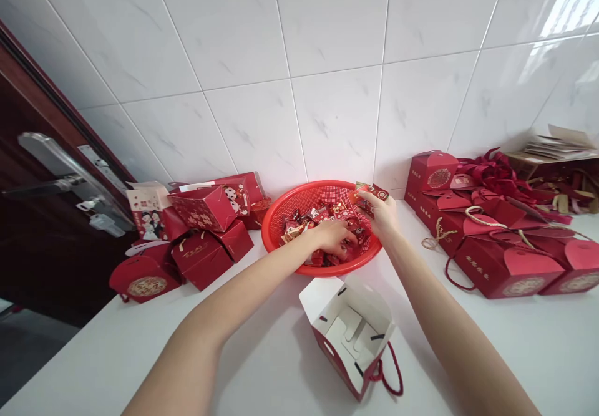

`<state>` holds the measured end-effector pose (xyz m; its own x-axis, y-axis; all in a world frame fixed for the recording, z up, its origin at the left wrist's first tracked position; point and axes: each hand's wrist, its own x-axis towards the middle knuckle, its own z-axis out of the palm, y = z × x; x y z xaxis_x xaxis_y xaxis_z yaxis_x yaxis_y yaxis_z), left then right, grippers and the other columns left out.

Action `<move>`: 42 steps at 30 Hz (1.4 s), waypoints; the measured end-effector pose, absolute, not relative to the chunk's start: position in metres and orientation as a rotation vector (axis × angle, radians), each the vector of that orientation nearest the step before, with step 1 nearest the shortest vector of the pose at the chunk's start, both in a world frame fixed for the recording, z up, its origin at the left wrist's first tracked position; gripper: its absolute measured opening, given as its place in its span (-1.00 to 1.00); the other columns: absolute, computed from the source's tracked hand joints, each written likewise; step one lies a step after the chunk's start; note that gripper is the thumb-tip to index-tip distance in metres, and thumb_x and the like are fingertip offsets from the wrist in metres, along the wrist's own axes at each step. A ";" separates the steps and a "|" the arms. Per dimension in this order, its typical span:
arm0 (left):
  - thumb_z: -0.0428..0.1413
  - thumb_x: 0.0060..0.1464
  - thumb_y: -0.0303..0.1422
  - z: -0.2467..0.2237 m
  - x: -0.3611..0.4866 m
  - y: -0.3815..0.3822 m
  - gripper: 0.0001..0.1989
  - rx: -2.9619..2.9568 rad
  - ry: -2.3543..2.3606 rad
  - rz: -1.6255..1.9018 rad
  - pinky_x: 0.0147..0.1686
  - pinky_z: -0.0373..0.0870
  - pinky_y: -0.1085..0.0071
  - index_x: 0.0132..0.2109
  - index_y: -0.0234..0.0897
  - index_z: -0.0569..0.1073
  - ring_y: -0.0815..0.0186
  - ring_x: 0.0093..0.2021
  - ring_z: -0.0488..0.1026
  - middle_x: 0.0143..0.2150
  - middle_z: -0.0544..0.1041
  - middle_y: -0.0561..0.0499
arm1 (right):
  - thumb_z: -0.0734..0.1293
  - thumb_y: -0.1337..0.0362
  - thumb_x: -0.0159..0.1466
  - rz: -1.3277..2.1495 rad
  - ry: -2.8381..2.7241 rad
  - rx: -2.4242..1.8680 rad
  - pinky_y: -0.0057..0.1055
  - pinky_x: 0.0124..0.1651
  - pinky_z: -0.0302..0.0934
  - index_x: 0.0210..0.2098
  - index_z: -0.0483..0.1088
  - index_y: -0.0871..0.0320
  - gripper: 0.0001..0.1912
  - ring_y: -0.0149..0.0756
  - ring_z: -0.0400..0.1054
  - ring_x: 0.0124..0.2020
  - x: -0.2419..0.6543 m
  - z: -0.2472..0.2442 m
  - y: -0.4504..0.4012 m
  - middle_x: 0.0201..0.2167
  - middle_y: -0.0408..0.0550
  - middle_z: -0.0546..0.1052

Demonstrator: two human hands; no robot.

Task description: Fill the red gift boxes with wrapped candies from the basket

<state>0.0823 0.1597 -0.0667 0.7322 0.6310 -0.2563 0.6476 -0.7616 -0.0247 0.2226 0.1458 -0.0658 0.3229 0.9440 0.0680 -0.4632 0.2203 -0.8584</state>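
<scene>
A red plastic basket point(276, 207) stands against the tiled wall, holding many small wrapped candies point(318, 214). My left hand point(334, 237) reaches into it, its fingers bent down among the candies; what they hold, if anything, is hidden. Above the basket's right rim, my right hand point(381, 211) is closed on red candy packets point(374, 193). In front of the basket sits an open box point(349, 332), white inside and red outside, with its flaps up and a dark red cord point(397, 372) at its right side. No candy shows inside the box.
Several red gift boxes point(206, 251) are piled at the left, near a dark door with a metal handle point(84, 179). More closed red boxes point(505, 263) stand at the right, with dark red ribbons point(491, 173) and a carton point(528, 161) of papers behind them.
</scene>
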 end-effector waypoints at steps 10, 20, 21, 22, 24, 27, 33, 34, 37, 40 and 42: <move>0.26 -0.02 -0.21 -0.063 0.065 0.179 -0.76 2.797 1.451 -0.314 0.14 0.24 0.09 -0.16 -0.10 0.59 0.05 0.02 0.48 -0.14 0.63 -0.02 | 0.51 0.27 -0.15 1.099 -0.698 -0.837 -0.49 -0.52 0.32 -0.52 0.41 0.14 -0.76 -0.37 0.40 -0.50 0.220 -0.062 0.143 -0.56 -0.20 0.50; 0.24 0.05 -0.21 -0.055 0.056 0.179 -0.85 2.601 1.662 0.042 0.23 0.08 -0.03 -0.30 -0.18 0.57 0.08 -0.01 0.49 -0.22 0.64 -0.01 | 0.51 0.29 -0.18 1.116 -0.687 -0.817 -0.46 -0.52 0.33 -0.55 0.41 0.15 -0.76 -0.35 0.39 -0.52 0.217 -0.059 0.139 -0.59 -0.18 0.50; 0.25 0.05 -0.23 -0.054 0.055 0.179 -0.86 2.573 1.673 0.110 0.22 0.10 -0.01 -0.28 -0.19 0.57 0.08 -0.02 0.51 -0.20 0.65 -0.01 | 0.51 0.28 -0.18 1.116 -0.697 -0.815 -0.47 -0.52 0.33 -0.54 0.41 0.16 -0.75 -0.35 0.39 -0.52 0.218 -0.059 0.139 -0.59 -0.18 0.50; 0.26 0.04 -0.25 -0.054 0.054 0.180 -0.86 2.542 1.686 0.186 0.21 0.14 0.03 -0.27 -0.19 0.57 0.09 -0.04 0.52 -0.18 0.65 -0.02 | 0.52 0.28 -0.19 1.117 -0.708 -0.809 -0.47 -0.51 0.33 -0.53 0.42 0.17 -0.74 -0.36 0.39 -0.52 0.218 -0.059 0.139 -0.58 -0.19 0.50; 0.27 0.03 -0.30 -0.055 0.052 0.182 -0.88 2.484 1.692 0.376 0.17 0.21 0.11 -0.26 -0.20 0.57 0.12 -0.08 0.54 -0.18 0.66 -0.03 | 0.53 0.28 -0.19 1.125 -0.732 -0.797 -0.48 -0.50 0.32 -0.51 0.43 0.19 -0.73 -0.37 0.40 -0.52 0.219 -0.060 0.139 -0.58 -0.19 0.51; 0.27 0.01 -0.31 -0.057 0.049 0.188 -0.88 2.366 1.581 0.665 0.06 0.34 0.22 -0.28 -0.22 0.56 0.16 -0.15 0.56 -0.21 0.66 -0.03 | 0.54 0.27 -0.18 1.138 -0.763 -0.786 -0.48 -0.50 0.32 -0.50 0.45 0.20 -0.73 -0.38 0.40 -0.53 0.220 -0.062 0.139 -0.57 -0.18 0.52; 0.23 0.02 -0.13 -0.049 0.043 0.186 -0.67 2.068 1.101 1.114 -0.02 0.42 0.25 -0.19 -0.31 0.57 0.13 -0.10 0.54 -0.13 0.64 -0.12 | 0.56 0.25 -0.18 1.156 -0.758 -0.745 -0.46 -0.50 0.35 -0.50 0.47 0.20 -0.72 -0.36 0.41 -0.54 0.222 -0.063 0.143 -0.58 -0.18 0.53; 0.22 0.02 -0.11 -0.045 0.041 0.180 -0.64 2.016 1.044 1.158 -0.03 0.42 0.25 -0.18 -0.32 0.57 0.14 -0.11 0.54 -0.13 0.63 -0.12 | 0.56 0.25 -0.17 1.151 -0.743 -0.752 -0.48 -0.50 0.35 -0.48 0.49 0.20 -0.71 -0.36 0.42 -0.53 0.223 -0.063 0.144 -0.56 -0.17 0.54; 0.23 0.00 -0.09 -0.033 0.031 0.150 -0.59 1.899 0.939 1.163 -0.08 0.44 0.28 -0.14 -0.34 0.56 0.16 -0.13 0.54 -0.13 0.63 -0.12 | 0.55 0.26 -0.15 1.169 -0.688 -0.784 -0.52 -0.51 0.34 -0.40 0.53 0.21 -0.70 -0.38 0.44 -0.49 0.225 -0.061 0.145 -0.51 -0.16 0.57; 0.26 0.00 -0.11 -0.021 0.017 0.107 -0.60 1.908 0.896 0.984 -0.12 0.45 0.30 -0.12 -0.32 0.57 0.17 -0.16 0.55 -0.16 0.63 -0.09 | 0.54 0.27 -0.11 1.219 -0.689 -0.787 -0.55 -0.51 0.32 -0.35 0.55 0.21 -0.69 -0.41 0.44 -0.50 0.227 -0.056 0.143 -0.48 -0.15 0.58; 0.24 0.05 -0.13 -0.015 0.009 0.077 -0.63 1.989 0.901 0.784 -0.12 0.45 0.30 -0.10 -0.32 0.57 0.19 -0.18 0.55 -0.20 0.63 -0.08 | 0.56 0.26 -0.10 1.241 -0.748 -0.767 -0.56 -0.50 0.31 -0.33 0.56 0.20 -0.67 -0.43 0.43 -0.48 0.226 -0.049 0.137 -0.47 -0.16 0.58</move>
<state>0.0092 0.0768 -0.0146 0.5543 0.8073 0.2026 0.3121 -0.4273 0.8486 0.2258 0.1374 -0.0492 0.1653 0.9832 0.0767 -0.5275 0.1539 -0.8355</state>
